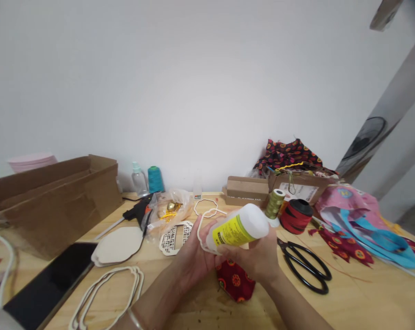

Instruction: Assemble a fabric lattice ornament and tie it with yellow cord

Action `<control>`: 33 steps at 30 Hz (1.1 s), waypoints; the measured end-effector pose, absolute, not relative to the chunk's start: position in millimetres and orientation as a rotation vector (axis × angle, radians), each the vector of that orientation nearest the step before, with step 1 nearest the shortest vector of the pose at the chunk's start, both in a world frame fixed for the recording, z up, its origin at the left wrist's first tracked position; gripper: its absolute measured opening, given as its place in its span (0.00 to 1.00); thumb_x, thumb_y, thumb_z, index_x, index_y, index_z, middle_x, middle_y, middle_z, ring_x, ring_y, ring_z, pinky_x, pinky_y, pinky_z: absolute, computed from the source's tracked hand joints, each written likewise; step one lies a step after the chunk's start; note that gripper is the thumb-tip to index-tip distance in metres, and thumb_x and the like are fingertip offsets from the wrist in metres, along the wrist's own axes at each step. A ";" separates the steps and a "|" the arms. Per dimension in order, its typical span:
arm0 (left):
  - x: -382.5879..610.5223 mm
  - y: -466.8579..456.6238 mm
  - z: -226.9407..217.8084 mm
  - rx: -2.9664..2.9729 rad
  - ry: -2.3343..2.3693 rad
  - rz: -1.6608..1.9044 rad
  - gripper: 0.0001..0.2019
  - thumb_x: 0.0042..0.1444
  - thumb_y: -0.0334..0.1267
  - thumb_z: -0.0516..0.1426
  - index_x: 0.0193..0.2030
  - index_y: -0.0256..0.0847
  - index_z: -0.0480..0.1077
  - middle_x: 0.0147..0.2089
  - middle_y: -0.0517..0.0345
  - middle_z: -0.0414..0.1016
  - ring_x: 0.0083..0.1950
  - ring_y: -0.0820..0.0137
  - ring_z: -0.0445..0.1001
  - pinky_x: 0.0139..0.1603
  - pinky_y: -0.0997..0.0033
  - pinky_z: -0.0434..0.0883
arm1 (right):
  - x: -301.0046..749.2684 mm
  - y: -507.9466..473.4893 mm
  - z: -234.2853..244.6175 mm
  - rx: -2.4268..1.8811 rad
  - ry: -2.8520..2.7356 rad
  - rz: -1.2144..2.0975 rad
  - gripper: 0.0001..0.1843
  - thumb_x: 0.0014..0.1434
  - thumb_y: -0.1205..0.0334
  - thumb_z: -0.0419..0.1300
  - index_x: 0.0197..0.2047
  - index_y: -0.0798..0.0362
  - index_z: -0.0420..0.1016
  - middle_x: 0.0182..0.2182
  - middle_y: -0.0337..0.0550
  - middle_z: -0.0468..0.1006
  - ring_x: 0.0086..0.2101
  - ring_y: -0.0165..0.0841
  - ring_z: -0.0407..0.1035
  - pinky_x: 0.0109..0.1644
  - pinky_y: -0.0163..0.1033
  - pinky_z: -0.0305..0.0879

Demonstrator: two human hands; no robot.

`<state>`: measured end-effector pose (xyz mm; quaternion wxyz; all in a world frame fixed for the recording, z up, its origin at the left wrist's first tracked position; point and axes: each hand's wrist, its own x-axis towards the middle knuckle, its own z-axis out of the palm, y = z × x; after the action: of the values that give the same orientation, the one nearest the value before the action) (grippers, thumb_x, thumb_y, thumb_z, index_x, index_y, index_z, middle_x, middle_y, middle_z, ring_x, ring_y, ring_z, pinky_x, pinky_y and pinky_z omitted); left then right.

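Observation:
My right hand [264, 259] grips a white plastic bottle [236, 227] with a yellow-green label, tilted so its base points up to the right. My left hand [196, 259] holds a thin pale scalloped frame [201, 227] under the bottle's lower end. The bottle's tip is hidden, and whether it touches the frame I cannot tell. Below the hands lies a dark red patterned fabric piece [236, 282]. A pale lattice panel [172, 238] rests left of my left hand, with another thin frame [206, 200] behind. Black-handled scissors [305, 266] lie right of my right hand.
At left stand a long cardboard box [56, 206] and a dark phone [52, 286]. Pale panels [119, 245] and stacked frames [90, 293] lie nearer. Red thread [296, 217], green thread [275, 204] and colourful fabric [365, 224] sit at right. A wall closes the back.

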<state>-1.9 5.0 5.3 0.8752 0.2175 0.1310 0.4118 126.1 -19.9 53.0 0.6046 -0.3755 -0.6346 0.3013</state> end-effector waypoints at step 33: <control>-6.9 5.5 39.5 0.424 0.381 1.507 0.21 0.50 0.50 0.50 0.49 0.42 0.62 0.43 0.44 0.74 0.47 0.59 0.72 0.55 0.53 0.59 | 94.5 -41.6 49.6 -0.936 -0.843 0.779 0.21 0.26 0.61 0.71 0.28 0.54 0.73 0.22 0.42 0.79 0.23 0.38 0.74 0.21 0.34 0.71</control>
<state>-6.9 5.5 39.5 0.6929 0.1897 0.1704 0.6744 94.5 -41.6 49.6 0.7381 -0.4262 -0.3841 0.3549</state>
